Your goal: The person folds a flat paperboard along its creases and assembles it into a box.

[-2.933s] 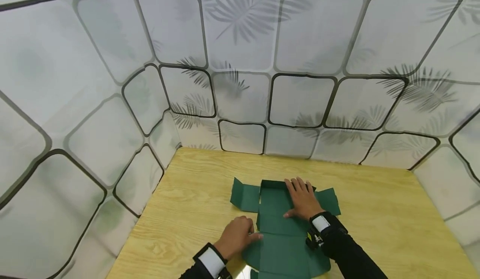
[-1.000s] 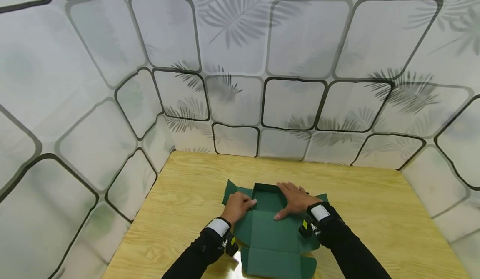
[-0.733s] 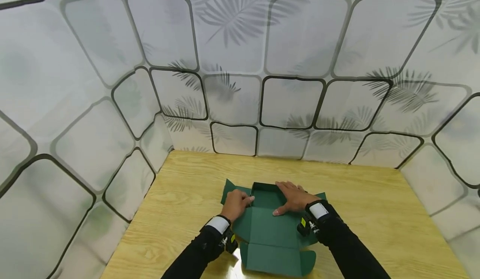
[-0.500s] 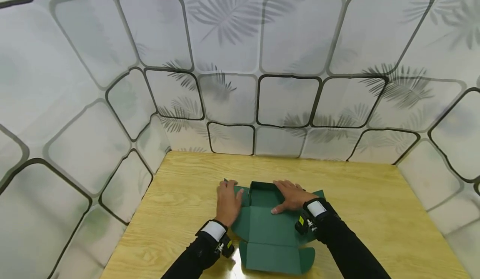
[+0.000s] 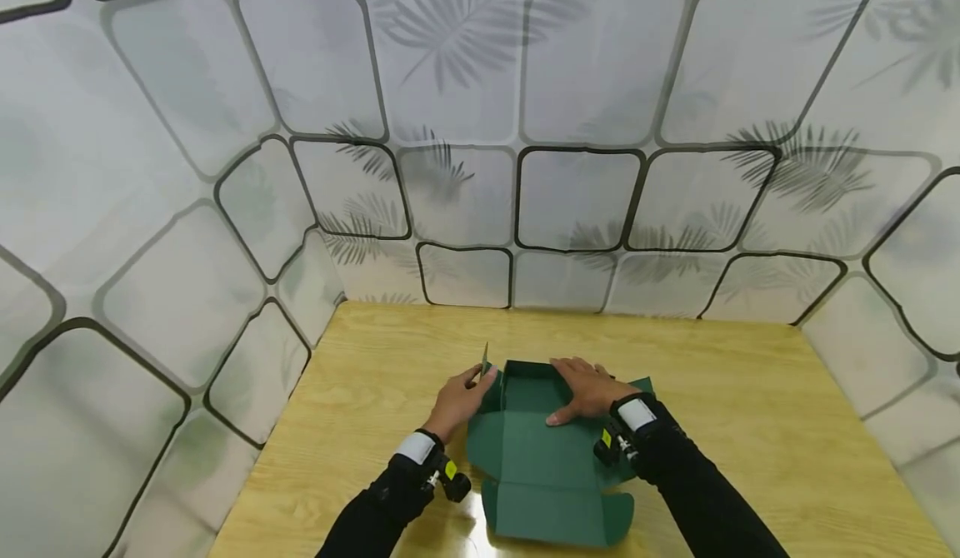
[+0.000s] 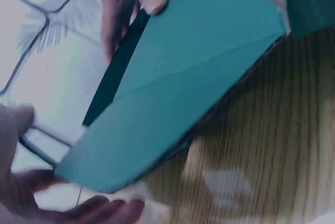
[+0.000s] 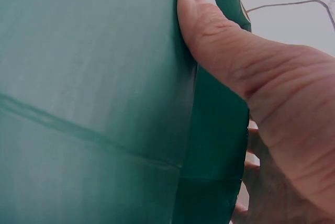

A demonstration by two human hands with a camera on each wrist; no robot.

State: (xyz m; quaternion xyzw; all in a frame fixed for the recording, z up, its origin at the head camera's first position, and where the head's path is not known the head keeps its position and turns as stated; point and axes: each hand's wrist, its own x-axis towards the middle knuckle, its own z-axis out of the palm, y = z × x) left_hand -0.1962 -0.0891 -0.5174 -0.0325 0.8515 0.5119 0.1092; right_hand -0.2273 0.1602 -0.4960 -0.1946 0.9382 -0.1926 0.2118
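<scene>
A partly unfolded green cardboard box (image 5: 543, 454) lies in the head view, its far wall standing up. My left hand (image 5: 454, 406) pinches the box's far-left flap (image 5: 492, 396), tilted up with its end section on edge. In the left wrist view the thumb is on one side of this flap (image 6: 141, 135), with the fingers below it. At the box's far right corner, my right hand (image 5: 591, 391) holds the wall. The right wrist view shows its thumb (image 7: 220, 41) over the inner panel and its fingers outside the wall, partly hidden behind it.
The box sits on a wood-grain table (image 5: 390, 350). White patterned sheeting (image 5: 465, 191) rises behind the table and along its sides. Rounded side flaps (image 5: 487, 445) and a front panel (image 5: 551, 512) spread toward me. A bright reflection (image 5: 476, 525) shows left of the front panel.
My left hand has moved from the box's near-left edge up to the far-left flap, lain across it, then tilted it up. The right hand stays at the far right corner.
</scene>
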